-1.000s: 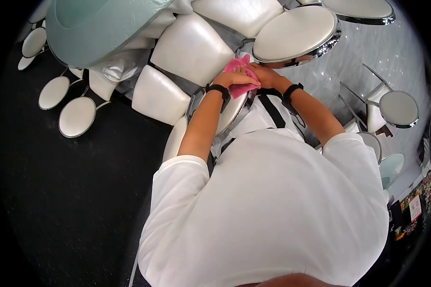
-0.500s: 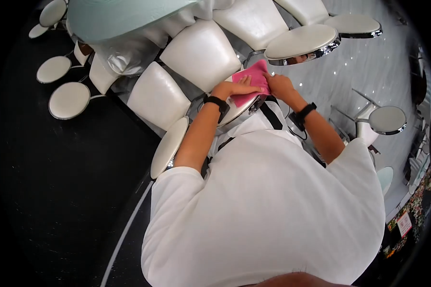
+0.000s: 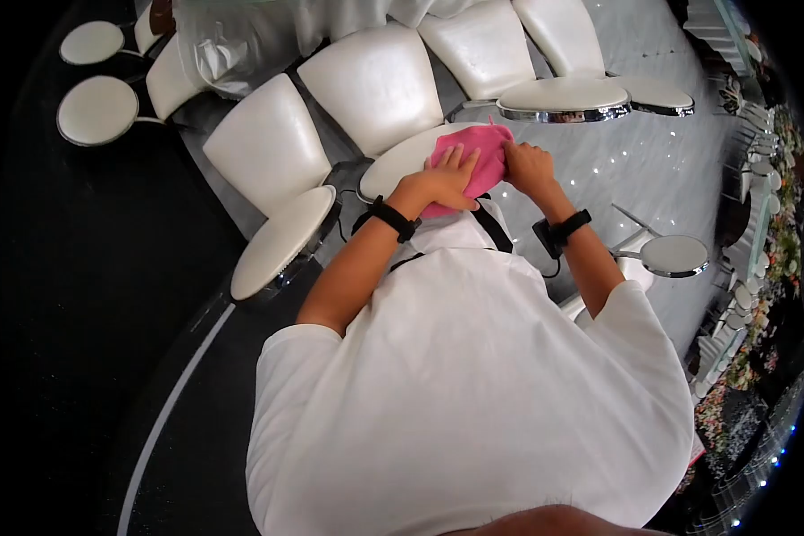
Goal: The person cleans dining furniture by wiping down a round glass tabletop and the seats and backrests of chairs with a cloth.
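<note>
A pink cloth (image 3: 484, 161) lies over the right part of a round white chair seat (image 3: 393, 170). Spread flat on the cloth, my left hand (image 3: 445, 181) has its fingers apart. My right hand (image 3: 529, 167) is closed on the cloth's right edge, beside the seat. Behind the seat rises its white backrest (image 3: 372, 87). Both wrists carry black bands.
Another white chair seat (image 3: 286, 241) stands to the left, and one more seat (image 3: 563, 95) is at the upper right. A table with a pale cloth (image 3: 241, 45) is at the top left. A small round seat (image 3: 674, 255) stands at the right.
The view has turned, so the chairs show lower and further left. The crumpled cloth has been spread out, and my right hand has moved away from my left hand to the cloth's right edge.
</note>
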Demonstrator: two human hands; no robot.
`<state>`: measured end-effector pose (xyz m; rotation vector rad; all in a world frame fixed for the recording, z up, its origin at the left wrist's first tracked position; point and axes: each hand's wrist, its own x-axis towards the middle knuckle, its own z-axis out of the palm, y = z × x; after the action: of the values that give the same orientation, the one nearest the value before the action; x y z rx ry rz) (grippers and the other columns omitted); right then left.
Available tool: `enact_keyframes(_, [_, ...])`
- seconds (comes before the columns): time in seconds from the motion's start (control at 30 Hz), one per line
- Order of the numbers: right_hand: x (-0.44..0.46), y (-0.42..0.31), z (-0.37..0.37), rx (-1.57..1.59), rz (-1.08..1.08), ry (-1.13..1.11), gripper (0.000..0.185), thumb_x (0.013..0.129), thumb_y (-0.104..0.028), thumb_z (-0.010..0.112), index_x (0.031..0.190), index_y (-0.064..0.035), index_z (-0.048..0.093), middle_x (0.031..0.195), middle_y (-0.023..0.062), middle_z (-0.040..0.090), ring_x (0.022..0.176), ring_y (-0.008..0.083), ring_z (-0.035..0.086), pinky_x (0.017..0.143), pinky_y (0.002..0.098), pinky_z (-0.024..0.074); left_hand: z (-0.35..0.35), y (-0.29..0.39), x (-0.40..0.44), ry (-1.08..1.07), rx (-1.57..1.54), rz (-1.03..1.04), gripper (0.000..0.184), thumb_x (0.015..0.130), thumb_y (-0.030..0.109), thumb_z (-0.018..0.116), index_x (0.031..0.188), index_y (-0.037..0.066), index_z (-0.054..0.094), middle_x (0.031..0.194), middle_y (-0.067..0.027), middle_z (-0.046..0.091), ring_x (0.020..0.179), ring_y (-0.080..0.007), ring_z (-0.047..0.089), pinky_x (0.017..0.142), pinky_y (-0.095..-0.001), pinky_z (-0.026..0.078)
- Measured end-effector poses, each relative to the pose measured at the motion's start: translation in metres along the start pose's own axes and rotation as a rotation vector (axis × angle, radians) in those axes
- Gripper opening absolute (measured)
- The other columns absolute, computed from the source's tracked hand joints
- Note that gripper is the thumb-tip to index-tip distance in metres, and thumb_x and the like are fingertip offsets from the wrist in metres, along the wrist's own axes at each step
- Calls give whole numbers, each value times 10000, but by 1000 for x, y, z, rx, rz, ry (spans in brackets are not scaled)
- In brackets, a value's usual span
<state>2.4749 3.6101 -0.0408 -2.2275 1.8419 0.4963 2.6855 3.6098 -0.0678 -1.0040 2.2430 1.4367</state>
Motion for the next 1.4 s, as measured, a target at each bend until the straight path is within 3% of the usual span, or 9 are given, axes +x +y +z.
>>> enact_keyframes(0.47, [121, 69, 62, 20, -378, -645, 188, 720, -102, 700, 904, -60, 704, 1041, 183, 693, 1053, 352, 645, 897, 429, 528, -34, -22, 76, -240, -243, -110, 1276, 726, 908, 442, 1579, 59, 18, 1611, -295, -36, 1506, -427, -18, 1209, -492, 112])
enact_keyframes(0.63, [169, 64, 55, -97, -646, -681, 242, 821, -94, 552, 952, -35, 747, 1074, 177, 704, 1053, 354, 660, 912, 437, 525, -46, -61, 112, -373, -332, -213, 1177, 726, 923, 392, 1595, 188, 96, 1647, -181, -14, 1529, -317, 44, 1214, -473, 82])
enact_keyframes(0.77, [206, 56, 87, -32, -461, -724, 269, 815, -73, 557, 1013, -12, 730, 1152, 185, 685, 1089, 353, 650, 913, 432, 528, -47, -89, 136, -452, -430, -291, 1000, 812, 855, 354, 1591, 274, 116, 1659, -116, -5, 1529, -294, 62, 1216, -483, 95])
enact_keyframes(0.83, [231, 40, 68, -99, -435, -1044, 327, 806, -41, 559, 1097, -8, 705, 1218, 190, 659, 1126, 359, 636, 909, 428, 532, -46, -103, 152, -481, -408, -288, 908, 868, 780, 347, 1589, 275, 125, 1660, -102, 15, 1527, -290, 89, 1218, -472, 115])
enact_keyframes(0.9, [252, 38, 96, -106, -486, -1064, 371, 803, -40, 560, 1149, -30, 695, 1190, 192, 671, 1121, 371, 638, 889, 428, 539, -44, -116, 169, -495, -354, -320, 855, 902, 722, 327, 1591, 268, 102, 1663, -85, 12, 1528, -280, 88, 1221, -450, 125])
enact_keyframes(0.93, [264, 38, 107, -103, -500, -1082, 370, 809, -50, 555, 1152, -28, 692, 1192, 188, 672, 1119, 373, 639, 893, 429, 538, -45, -119, 172, -392, -318, -327, 755, 937, 587, 380, 1577, 227, 206, 1627, -123, 216, 1471, -293, 292, 1175, -436, 275])
enact_keyframes(1.07, [294, 37, 154, -84, -503, -1054, 378, 821, -114, 566, 1171, -36, 687, 1187, 193, 674, 1104, 373, 648, 887, 441, 534, -22, -161, 199, -390, -374, -389, 591, 918, 350, 486, 1466, 136, 436, 1388, -145, 571, 1190, -327, 606, 983, -435, 479])
enact_keyframes(1.2, [299, 22, 158, -1, -486, -1086, 400, 829, -144, 580, 1198, -18, 668, 1234, 193, 656, 1135, 393, 628, 904, 437, 525, -34, -168, 172, -165, -562, -522, 527, 935, 232, 456, 1453, 131, 454, 1390, -127, 571, 1193, -340, 597, 986, -446, 471])
enact_keyframes(1.4, [296, 27, 149, -30, -499, -1012, 375, 833, -154, 601, 1163, 5, 681, 1211, 211, 663, 1113, 401, 637, 898, 441, 525, -13, -172, 175, -242, -478, -461, 539, 908, 197, 465, 1445, 152, 480, 1411, -126, 554, 1212, -338, 587, 984, -430, 472])
